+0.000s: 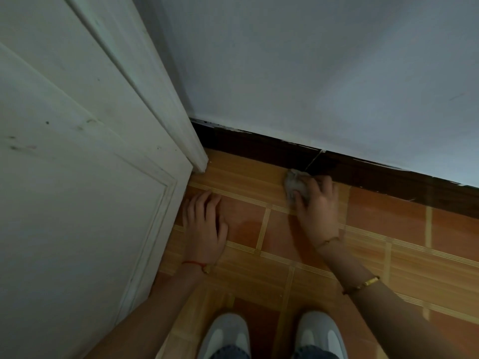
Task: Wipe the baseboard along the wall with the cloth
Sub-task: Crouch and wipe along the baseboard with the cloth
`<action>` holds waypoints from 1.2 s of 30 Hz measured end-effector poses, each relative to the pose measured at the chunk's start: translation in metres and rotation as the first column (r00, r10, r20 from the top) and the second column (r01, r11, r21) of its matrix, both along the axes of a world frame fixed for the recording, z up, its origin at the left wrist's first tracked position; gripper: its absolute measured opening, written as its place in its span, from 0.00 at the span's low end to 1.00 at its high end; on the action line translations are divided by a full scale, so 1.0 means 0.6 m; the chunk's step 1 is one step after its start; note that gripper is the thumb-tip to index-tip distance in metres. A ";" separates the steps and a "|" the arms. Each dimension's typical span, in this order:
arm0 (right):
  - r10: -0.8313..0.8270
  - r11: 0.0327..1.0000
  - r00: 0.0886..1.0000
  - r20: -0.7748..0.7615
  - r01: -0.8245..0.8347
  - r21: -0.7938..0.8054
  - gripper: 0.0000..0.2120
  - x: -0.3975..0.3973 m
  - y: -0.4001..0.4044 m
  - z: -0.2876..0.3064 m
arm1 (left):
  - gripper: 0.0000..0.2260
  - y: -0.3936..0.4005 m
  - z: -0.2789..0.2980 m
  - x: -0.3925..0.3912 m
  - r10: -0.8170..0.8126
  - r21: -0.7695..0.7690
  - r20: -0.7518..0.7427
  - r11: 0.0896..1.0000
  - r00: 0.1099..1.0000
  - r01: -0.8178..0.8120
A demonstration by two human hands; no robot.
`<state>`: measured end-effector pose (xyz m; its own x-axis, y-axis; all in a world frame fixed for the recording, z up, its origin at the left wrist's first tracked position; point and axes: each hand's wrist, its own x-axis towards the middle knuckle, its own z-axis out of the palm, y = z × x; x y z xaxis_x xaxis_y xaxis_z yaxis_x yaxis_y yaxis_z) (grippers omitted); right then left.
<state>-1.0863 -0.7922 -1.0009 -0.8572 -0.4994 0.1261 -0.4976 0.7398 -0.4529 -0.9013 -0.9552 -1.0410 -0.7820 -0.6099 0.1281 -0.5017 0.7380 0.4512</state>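
Dark brown baseboard [363,168] runs along the foot of the pale wall [311,73], from the door frame [155,99] on the left down toward the right edge. White paint smears along its top edge, one pale streak crossing it just above the cloth. Cloth [294,185] is small, grey-white, crumpled, sitting where floor meets baseboard, its top corner touching the baseboard's lower edge. Right hand [317,206] grips the cloth, fingers curled over it, fingertips up against the baseboard; thin bracelet at the wrist, gold bracelet [369,282] further up the forearm. Left hand [204,224] lies flat on the floor, fingers straight and slightly spread, holding nothing, just beside the white door [64,190]; red string bracelet [193,264] at the wrist. Floor [388,255] is orange and tan tile with pale striped bands. Two grey-white shoes [225,335] at the bottom edge, toes pointing toward the wall, denim cuffs just showing. Lighting dim, edges soft.
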 end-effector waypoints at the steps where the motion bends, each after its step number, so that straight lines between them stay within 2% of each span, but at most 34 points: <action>1: -0.031 1.000 1.000 0.000 0.031 -0.003 0.13 0.001 0.001 0.000 | 0.20 0.000 -0.001 0.000 0.001 0.001 0.004 1.000 1.000 -0.001; 4: -0.008 1.000 1.000 -0.001 0.008 -0.008 0.12 0.012 -0.025 0.000 | 0.21 0.001 -0.001 0.001 0.002 0.006 0.021 1.000 1.000 -0.002; 7: 0.188 0.982 0.982 -0.030 -0.188 -0.004 0.12 0.029 -0.091 -0.002 | 0.21 0.001 0.001 0.001 -0.003 -0.004 0.027 1.000 1.000 0.003; 9: 0.343 0.939 0.937 -0.072 -0.341 0.042 0.13 0.038 -0.145 -0.009 | 0.21 -0.001 0.002 0.001 -0.012 -0.009 0.037 1.000 0.999 0.012; 12: 0.448 0.891 0.892 -0.054 -0.441 0.110 0.12 0.044 -0.196 -0.014 | 0.22 -0.002 0.003 0.003 -0.016 -0.016 0.054 1.000 0.998 0.017; 15: 0.426 0.904 0.903 -0.055 -0.422 0.072 0.12 0.036 -0.180 -0.002 | 0.22 -0.003 0.003 0.004 -0.015 -0.004 0.072 1.000 0.997 0.015; 17: 0.382 0.924 0.915 -0.127 -0.382 0.022 0.11 0.027 -0.143 0.008 | 0.22 -0.004 0.002 0.004 -0.011 0.004 0.082 1.000 0.997 0.011; 18: 0.334 0.941 0.933 -0.132 -0.337 -0.004 0.10 0.020 -0.120 0.009 | 0.22 -0.004 0.002 0.003 -0.010 0.007 0.083 1.000 0.997 0.010; 22: 0.044 0.999 0.999 0.003 -0.043 -0.015 0.13 0.003 -0.036 0.000 | 0.21 -0.003 0.000 0.002 -0.008 0.019 0.060 1.000 0.998 0.007; 25: -0.026 0.999 1.000 0.000 0.026 -0.021 0.14 0.007 -0.037 -0.007 | 0.21 -0.003 -0.001 0.002 -0.005 0.023 0.051 1.000 0.999 0.004; 27: 0.000 1.000 1.000 -0.006 0.000 -0.031 0.14 0.012 -0.064 -0.006 | 0.21 -0.002 0.000 0.002 -0.003 0.021 0.051 1.000 0.999 0.002; 30: 0.142 0.990 0.989 -0.033 -0.142 0.003 0.13 0.023 -0.121 -0.014 | 0.22 -0.002 -0.001 0.001 -0.002 0.022 0.053 1.000 0.999 0.001; 34: 0.352 0.935 0.933 -0.071 -0.348 0.067 0.15 0.038 -0.203 -0.028 | 0.22 -0.002 0.000 0.002 -0.005 -0.005 0.074 1.000 0.997 0.005; 36: 0.399 0.917 0.914 -0.079 -0.395 0.065 0.16 0.038 -0.214 -0.033 | 0.22 -0.003 0.000 0.003 -0.014 -0.020 0.073 1.000 0.997 0.016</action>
<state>-1.0633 -0.9204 -1.0206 -0.5736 -0.8032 0.1609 -0.7911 0.4923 -0.3631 -0.8997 -0.9569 -1.0412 -0.7990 -0.5957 0.0827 -0.5215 0.7547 0.3981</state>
